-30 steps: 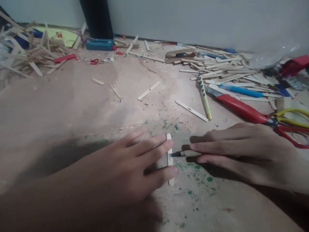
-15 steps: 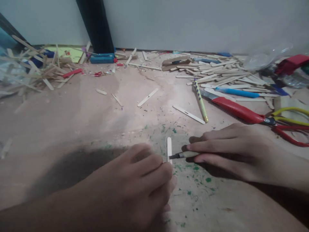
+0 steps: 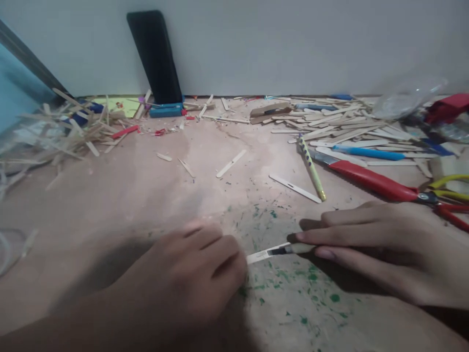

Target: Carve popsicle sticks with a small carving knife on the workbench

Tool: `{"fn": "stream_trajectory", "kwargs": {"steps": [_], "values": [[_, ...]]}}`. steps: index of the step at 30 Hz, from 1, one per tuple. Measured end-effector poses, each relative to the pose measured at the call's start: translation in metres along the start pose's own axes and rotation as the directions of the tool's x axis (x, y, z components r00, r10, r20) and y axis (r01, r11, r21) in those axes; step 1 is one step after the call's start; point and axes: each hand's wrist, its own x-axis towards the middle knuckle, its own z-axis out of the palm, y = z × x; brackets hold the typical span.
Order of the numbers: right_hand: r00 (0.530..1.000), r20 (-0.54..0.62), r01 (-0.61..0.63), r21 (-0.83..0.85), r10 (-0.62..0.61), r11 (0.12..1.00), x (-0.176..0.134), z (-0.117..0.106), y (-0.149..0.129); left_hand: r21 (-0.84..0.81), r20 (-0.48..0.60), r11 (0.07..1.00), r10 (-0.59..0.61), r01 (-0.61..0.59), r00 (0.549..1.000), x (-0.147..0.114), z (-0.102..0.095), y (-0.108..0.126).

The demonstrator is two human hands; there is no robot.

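- In the head view, our left hand (image 3: pixel 205 269) holds one end of the wooden stick (image 3: pixel 258 256) on the table (image 3: pixel 120 190).
- Our right hand (image 3: pixel 388 239) pinches the slim tool (image 3: pixel 302 248), its dark tip (image 3: pixel 276 251) upon the stick.
- We should press the stick steady, left hand away from the tip.

Left hand (image 3: pixel 198 278): bare, with rounded knuckles (image 3: pixel 227 243); the adjoining left forearm (image 3: pixel 98 322) is bare to the frame edge. Right hand (image 3: pixel 388 244): bare, with slender, tapered fingers (image 3: pixel 351 234) and an exposed thumbnail (image 3: pixel 327 253).
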Motion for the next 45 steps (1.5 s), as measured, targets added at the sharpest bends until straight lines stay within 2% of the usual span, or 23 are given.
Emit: {"fn": "stream_trajectory", "kwargs": {"steps": [4, 10, 17, 21, 27, 37, 40, 43, 45], "values": [[1.000, -0.003, -0.030, 0.013, 0.031, 0.999, 0.000, 0.001, -0.001, 0.011, -0.054, 0.999, 0.031, -0.030, 0.998, 0.000, 0.005, 0.000], [0.998, 0.040, -0.056, 0.047, 0.054, 0.997, -0.001, 0.005, -0.002, -0.076, -0.113, 0.996, -0.044, 0.035, 0.993, -0.003, 0.018, 0.003], [0.997, 0.037, -0.070, 0.091, 0.067, 0.993, 0.002, 0.004, -0.001, -0.138, -0.068, 0.986, -0.106, 0.096, 0.992, -0.007, 0.026, 0.004], [0.997, 0.026, -0.069, 0.088, 0.067, 0.994, 0.000, 0.005, -0.002, -0.177, -0.080, 0.977, -0.135, 0.120, 0.988, -0.009, 0.024, 0.005], [0.998, 0.025, -0.065, 0.053, 0.064, 0.996, 0.000, 0.006, -0.004, -0.197, 0.023, 0.972, -0.129, 0.131, 0.991, -0.002, 0.011, 0.006], [0.999, -0.018, -0.048, 0.017, 0.048, 0.999, -0.011, 0.007, 0.000, -0.225, -0.034, 0.964, -0.151, 0.140, 0.988, -0.007, 0.020, 0.004], [0.997, -0.031, -0.068, 0.015, 0.069, 0.998, -0.013, 0.009, 0.000, -0.228, -0.023, 0.962, -0.157, 0.147, 0.987, -0.005, 0.020, 0.004], [0.995, 0.008, -0.098, 0.022, 0.097, 0.995, -0.014, 0.008, 0.001, -0.226, -0.071, 0.965, -0.154, 0.134, 0.986, -0.004, 0.021, 0.004], [0.992, -0.008, -0.122, 0.017, 0.122, 0.992, -0.017, 0.007, 0.003, -0.219, -0.073, 0.967, -0.146, 0.127, 0.987, -0.003, 0.021, 0.004]]}}
